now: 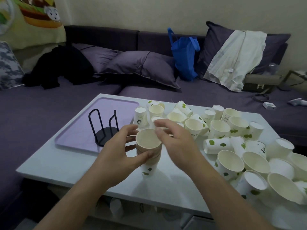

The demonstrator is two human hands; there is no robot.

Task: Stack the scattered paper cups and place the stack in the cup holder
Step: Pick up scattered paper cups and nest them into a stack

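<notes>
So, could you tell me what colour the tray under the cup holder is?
Pale lilac tray, in the head view.

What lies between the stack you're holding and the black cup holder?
In the head view, only the left hand gripping the stack, then bare white table and the purple tray's edge. No loose cups block the way to the cup holder.

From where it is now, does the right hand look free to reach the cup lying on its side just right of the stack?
Probably yes. The right hand holds nothing, and bare table lies between it and the sideways cup. The left hand steadies the stack.
</notes>
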